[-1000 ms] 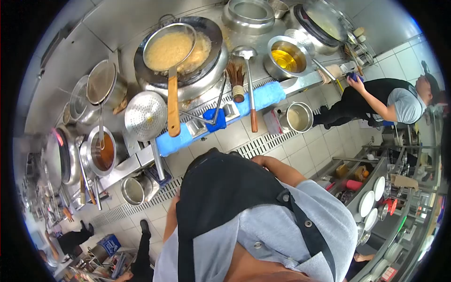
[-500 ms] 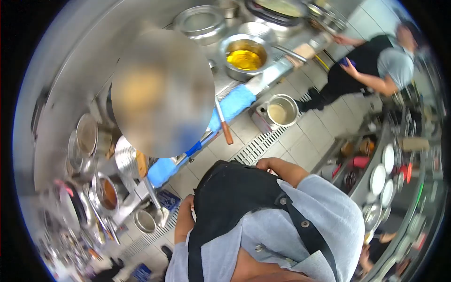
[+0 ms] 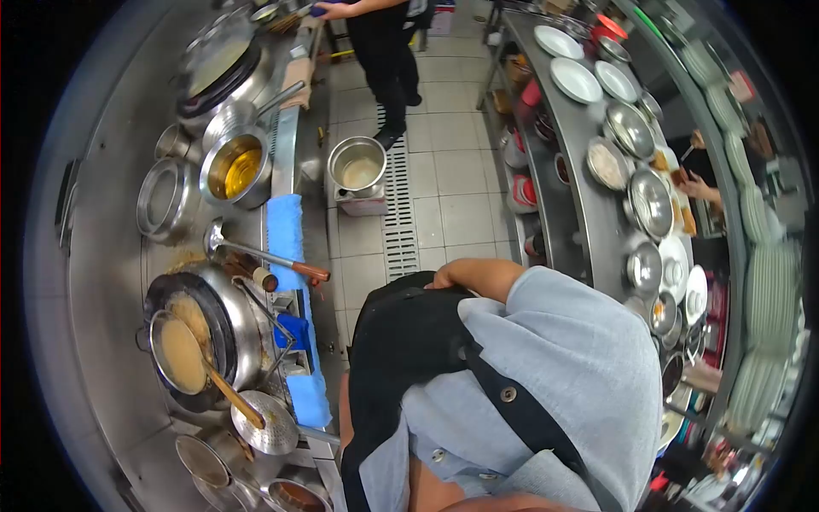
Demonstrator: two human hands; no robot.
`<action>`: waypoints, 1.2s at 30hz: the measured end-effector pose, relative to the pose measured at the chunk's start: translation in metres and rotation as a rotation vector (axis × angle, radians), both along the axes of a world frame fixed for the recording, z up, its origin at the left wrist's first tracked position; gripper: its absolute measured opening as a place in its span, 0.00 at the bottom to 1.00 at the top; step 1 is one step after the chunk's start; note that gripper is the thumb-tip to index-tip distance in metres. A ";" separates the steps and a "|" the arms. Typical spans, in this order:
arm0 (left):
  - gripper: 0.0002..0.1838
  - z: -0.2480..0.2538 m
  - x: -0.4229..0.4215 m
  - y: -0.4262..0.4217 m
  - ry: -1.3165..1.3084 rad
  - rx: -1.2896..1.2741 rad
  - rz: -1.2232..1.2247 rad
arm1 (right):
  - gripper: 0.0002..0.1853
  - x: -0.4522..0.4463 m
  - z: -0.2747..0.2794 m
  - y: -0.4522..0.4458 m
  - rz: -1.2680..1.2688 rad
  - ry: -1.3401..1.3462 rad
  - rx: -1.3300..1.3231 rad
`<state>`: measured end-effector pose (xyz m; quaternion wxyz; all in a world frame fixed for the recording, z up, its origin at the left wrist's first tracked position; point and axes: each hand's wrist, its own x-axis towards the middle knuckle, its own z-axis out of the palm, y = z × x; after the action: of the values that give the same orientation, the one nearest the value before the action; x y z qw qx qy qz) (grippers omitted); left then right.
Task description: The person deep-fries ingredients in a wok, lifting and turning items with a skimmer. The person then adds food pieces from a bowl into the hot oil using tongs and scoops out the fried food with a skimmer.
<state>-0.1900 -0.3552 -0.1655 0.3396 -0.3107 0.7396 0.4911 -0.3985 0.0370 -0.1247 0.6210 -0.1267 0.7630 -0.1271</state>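
Note:
My right hand (image 3: 439,278) rests against the edge of my black apron (image 3: 375,341) at waist height; its fingers are mostly tucked out of sight. On my left side only a sliver of arm shows beside the apron, and the left hand is hidden. Left of me a wok (image 3: 243,324) sits on the stove, with a round strainer (image 3: 181,352) laid across it, its wooden handle pointing towards me. A ladle (image 3: 264,256) with a wooden handle lies over the blue towel (image 3: 285,229) on the counter's edge. No hand touches these tools.
A pot of yellow oil (image 3: 241,175) stands farther along the stove. On the floor ahead, a pot (image 3: 357,164) sits on a box beside the drain grate (image 3: 399,230). A co-worker (image 3: 380,51) stands beyond it. Right, a steel counter (image 3: 589,179) carries plates and bowls.
My view has swung round, so the stove now runs along the left and the plate counter fills the right. My left hand has gone from sight; my right stays at the apron.

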 end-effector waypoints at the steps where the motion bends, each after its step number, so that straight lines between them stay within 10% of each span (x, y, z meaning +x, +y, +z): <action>1: 0.43 -0.001 0.000 -0.003 0.005 0.001 -0.016 | 0.40 0.018 0.008 0.007 -0.032 -0.013 0.007; 10: 0.38 -0.006 0.041 -0.022 -0.030 -0.023 -0.138 | 0.41 0.118 0.042 0.052 -0.469 -0.225 0.113; 15: 0.35 0.004 0.069 -0.019 -0.061 -0.090 -0.196 | 0.37 0.116 0.109 0.068 -0.267 -0.040 0.150; 20: 0.32 0.024 0.075 0.004 -0.091 -0.151 -0.218 | 0.23 0.099 -0.016 0.122 -0.131 -0.094 0.015; 25: 0.28 0.022 0.055 0.058 -0.105 -0.168 -0.279 | 0.19 0.094 0.062 0.186 -0.162 -0.190 0.059; 36: 0.22 -0.002 -0.063 0.205 0.104 -0.122 -0.463 | 0.12 0.113 -0.111 0.294 -0.449 -0.330 -0.098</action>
<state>-0.2533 -0.1505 -0.1671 0.3852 -0.1271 0.8359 0.3698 -0.2853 0.3315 -0.2353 0.6863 0.0383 0.6534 -0.3171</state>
